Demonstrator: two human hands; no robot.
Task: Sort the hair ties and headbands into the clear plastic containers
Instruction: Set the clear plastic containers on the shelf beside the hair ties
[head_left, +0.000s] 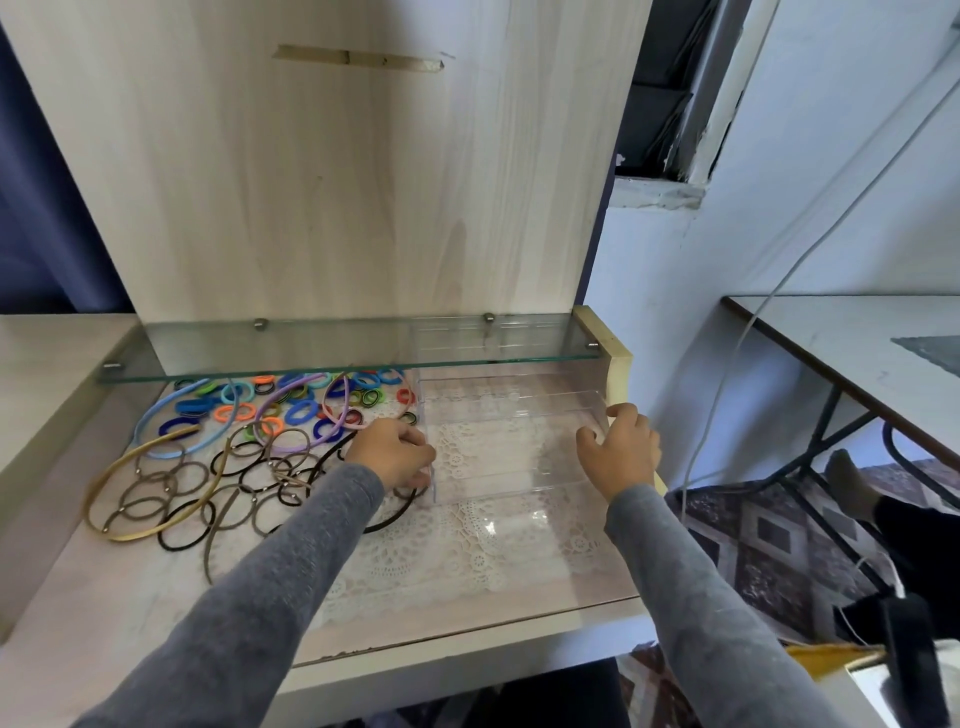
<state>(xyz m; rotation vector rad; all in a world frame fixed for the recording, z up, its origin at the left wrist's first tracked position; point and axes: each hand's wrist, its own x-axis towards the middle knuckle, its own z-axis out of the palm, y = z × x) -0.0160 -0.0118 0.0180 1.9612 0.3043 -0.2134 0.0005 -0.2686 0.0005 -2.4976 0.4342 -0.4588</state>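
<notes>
Now the left hand and right hand each grip a side of the clear plastic container.

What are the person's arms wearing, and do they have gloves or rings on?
Both arms are in long grey sleeves of a soft, plain knit with no pattern or writing. The left sleeve and the right sleeve both end at the wrist. The left hand and right hand are bare: no gloves, and no rings, watch or bracelets can be seen.
</notes>
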